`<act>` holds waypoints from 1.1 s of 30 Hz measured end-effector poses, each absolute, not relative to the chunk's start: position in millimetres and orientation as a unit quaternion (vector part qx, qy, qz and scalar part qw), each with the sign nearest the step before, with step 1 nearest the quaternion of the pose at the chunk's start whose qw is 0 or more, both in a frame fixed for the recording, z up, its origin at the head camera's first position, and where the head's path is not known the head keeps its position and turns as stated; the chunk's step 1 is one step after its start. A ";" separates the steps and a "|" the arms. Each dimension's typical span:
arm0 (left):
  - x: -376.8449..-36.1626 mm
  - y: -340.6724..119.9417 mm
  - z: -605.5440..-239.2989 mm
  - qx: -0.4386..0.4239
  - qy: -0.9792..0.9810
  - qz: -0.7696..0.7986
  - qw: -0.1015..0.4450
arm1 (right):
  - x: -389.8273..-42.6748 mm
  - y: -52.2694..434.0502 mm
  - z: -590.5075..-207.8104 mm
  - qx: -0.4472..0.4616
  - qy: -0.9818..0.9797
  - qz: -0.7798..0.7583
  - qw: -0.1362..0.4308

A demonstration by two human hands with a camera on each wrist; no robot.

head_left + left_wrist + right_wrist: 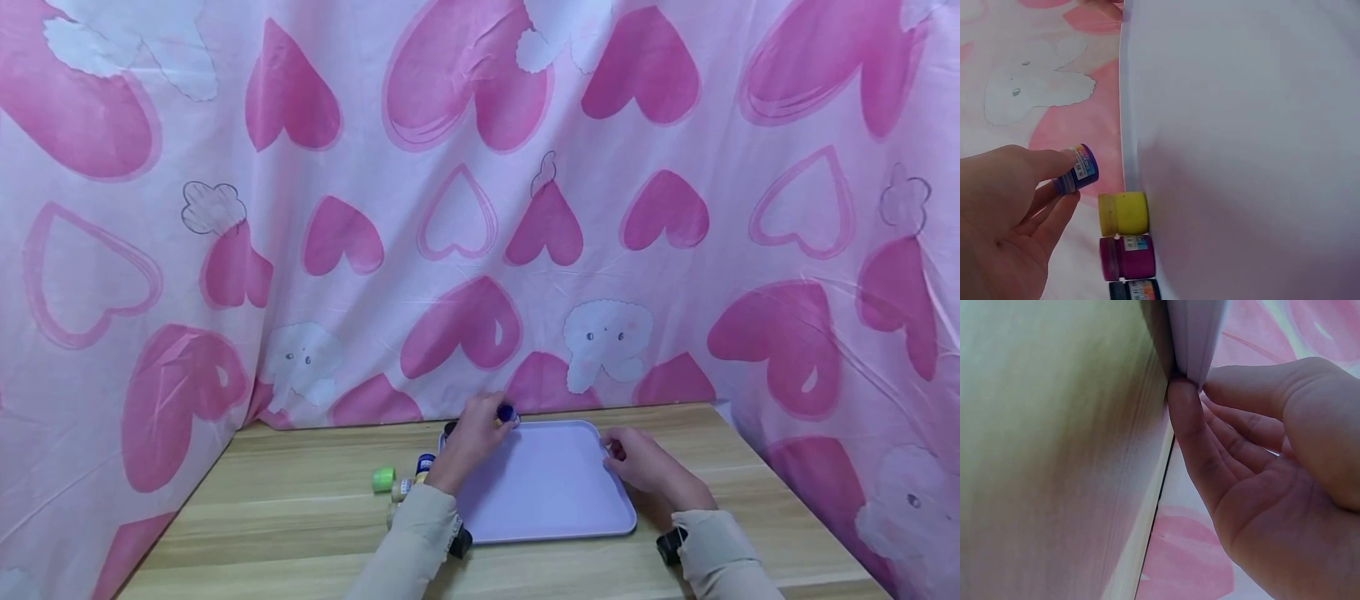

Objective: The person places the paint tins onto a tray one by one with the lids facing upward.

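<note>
My left hand [480, 433] pinches a small purple-capped paint jar [1077, 170] above the far left corner of a lilac tray [547, 492]. Just inside that tray edge lie a yellow jar [1124, 213], a magenta jar [1127, 257] and a dark jar [1135, 290] in a row. My right hand [637, 458] pinches the tray's right rim [1188, 344] between thumb and fingers [1188, 422].
A green jar [383, 478] and a blue-capped jar [425, 462] stand on the wooden table [285, 517] left of the tray. A pink heart-print cloth [480, 208] hangs behind and at both sides. The table's right edge [1141, 537] is near my right hand.
</note>
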State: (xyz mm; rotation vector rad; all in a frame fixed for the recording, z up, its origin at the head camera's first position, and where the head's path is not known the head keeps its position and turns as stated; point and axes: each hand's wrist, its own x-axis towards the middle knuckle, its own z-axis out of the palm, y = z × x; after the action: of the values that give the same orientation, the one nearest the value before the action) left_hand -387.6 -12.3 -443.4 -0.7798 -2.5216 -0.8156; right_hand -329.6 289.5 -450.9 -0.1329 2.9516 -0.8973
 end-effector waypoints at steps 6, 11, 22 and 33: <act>-389.9 -10.8 -442.2 -0.273 -0.903 -0.271 0.191 | -330.2 289.7 -451.5 -0.043 0.956 -0.289 0.028; -390.9 -10.8 -444.1 -0.270 -0.912 -0.252 0.181 | -330.5 290.0 -451.6 -0.045 0.955 -0.292 0.029; -390.7 -10.5 -448.7 -0.257 -0.928 -0.213 0.164 | -330.3 289.8 -452.4 -0.043 0.956 -0.288 0.028; -390.2 -9.8 -451.1 -0.267 -0.925 -0.224 0.149 | -330.0 289.5 -451.1 -0.040 0.955 -0.292 0.035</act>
State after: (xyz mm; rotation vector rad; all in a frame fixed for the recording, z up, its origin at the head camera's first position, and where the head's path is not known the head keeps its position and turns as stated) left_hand -390.2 -9.8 -451.1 -0.7682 -2.6596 -0.6429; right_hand -330.0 289.5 -451.1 -0.1244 2.9345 -0.8981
